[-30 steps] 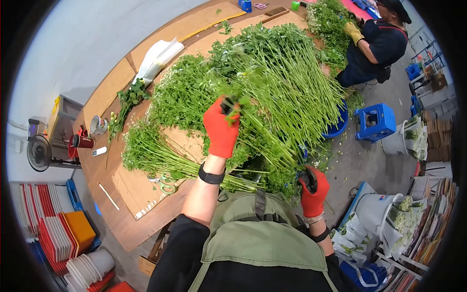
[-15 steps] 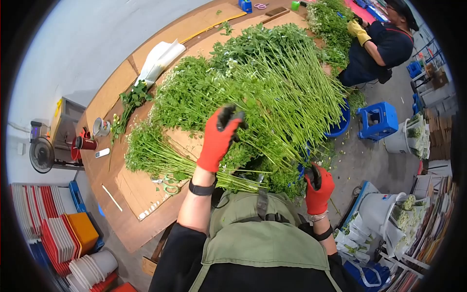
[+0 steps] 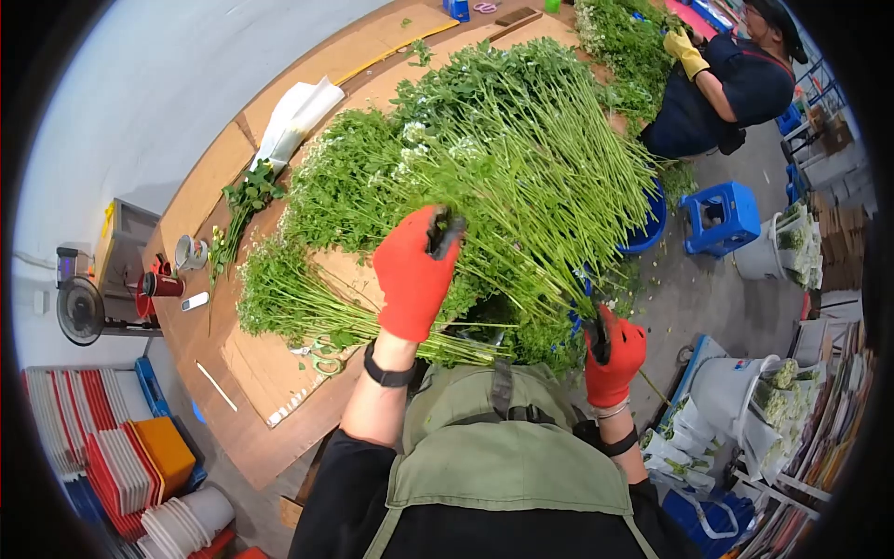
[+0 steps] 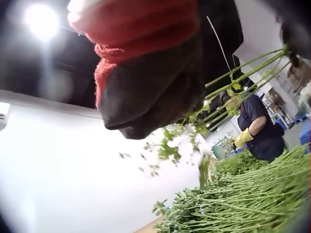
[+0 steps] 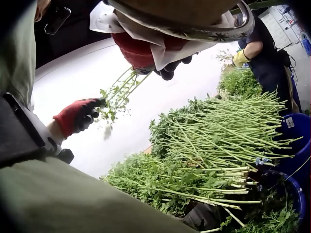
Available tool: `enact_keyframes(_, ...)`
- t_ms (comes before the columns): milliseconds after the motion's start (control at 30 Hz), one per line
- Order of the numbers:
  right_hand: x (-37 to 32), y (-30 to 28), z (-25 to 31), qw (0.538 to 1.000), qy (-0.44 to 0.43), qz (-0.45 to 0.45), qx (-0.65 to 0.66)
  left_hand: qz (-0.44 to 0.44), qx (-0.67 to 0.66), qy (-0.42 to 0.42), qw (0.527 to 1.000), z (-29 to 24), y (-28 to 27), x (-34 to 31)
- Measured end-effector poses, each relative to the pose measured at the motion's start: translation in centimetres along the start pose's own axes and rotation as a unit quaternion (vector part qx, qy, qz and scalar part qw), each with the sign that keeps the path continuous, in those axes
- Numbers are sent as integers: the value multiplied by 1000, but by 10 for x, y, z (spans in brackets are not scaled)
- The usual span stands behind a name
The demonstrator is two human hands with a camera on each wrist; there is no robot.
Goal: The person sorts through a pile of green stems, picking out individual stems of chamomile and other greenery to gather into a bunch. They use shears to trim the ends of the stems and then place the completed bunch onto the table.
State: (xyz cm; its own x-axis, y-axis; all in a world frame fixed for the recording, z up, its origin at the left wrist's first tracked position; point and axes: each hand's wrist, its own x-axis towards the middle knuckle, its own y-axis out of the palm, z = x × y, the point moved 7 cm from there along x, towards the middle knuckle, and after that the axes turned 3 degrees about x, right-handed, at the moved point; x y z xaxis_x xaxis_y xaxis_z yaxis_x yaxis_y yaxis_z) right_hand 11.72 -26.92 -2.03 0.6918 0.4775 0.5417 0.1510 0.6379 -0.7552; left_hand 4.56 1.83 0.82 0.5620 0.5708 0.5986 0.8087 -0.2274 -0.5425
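Head view: sprig (image 5: 114, 104) slants above the heap (image 3: 559, 140)

From the right hand (image 3: 615, 359), right of centre, its stems run up-left toward the left hand (image 3: 415, 277) at mid-frame. The right grip pinches the stems; the left's fingers bend at the leaves, but I cannot tell whether they clamp any.

Leafy sprig (image 5: 119, 97) in right hand (image 5: 140, 54), left hand (image 5: 79, 116) at its leaves
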Motion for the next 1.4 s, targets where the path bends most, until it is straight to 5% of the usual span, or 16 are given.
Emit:
enact_keyframes(67,2,-4,4,1000,-9,-10,-2,8,35,-27,999,10,-2,4)
enact_keyframes(133,0,-7,5,1000,-11,-23,-9,-99,-84,-163,978,46,-21,11)
enact_keyframes(233,-5,-10,1,999,-9,-25,-21,-78,-161,-242,954,59,-31,7)
enact_keyframes(400,-4,-8,2,999,-23,-13,-38,-61,-221,-123,966,-20,-37,5)
enact_keyframes(500,-2,-10,9,998,-41,-8,-42,-6,-96,-144,985,-39,-36,17)
enact_keyframes(567,-2,-11,12,998,-52,-9,-45,-54,138,35,988,-62,-36,29)
enact_keyframes(667,-2,-14,17,996,-67,-19,-56,7,155,-5,988,-41,-21,26)
enact_keyframes(833,-7,-18,15,995,-71,-22,-72,-112,191,-17,975,-5,-45,34)
enact_keyframes(933,-8,-17,15,994,-75,-21,-78,-127,28,-49,990,-6,-54,34)
enact_keyframes(1000,-8,-13,18,994,-81,-6,-75,-67,-31,-53,996,-36,-50,35)
enact_keyframes(1133,-7,-12,20,994,-83,-8,-74,24,166,-3,986,-41,-34,27)
enact_keyframes(1200,-6,-13,20,995,-73,-9,-70,42,148,-19,988,-24,-28,22)
enact_keyframes(1333,-6,-13,23,993,-96,-6,-68,-23,148,1,989,-6,-40,25)
enact_keyframes(1400,-6,-14,24,993,-93,-20,-67,-133,127,-53,982,15,-64,28)
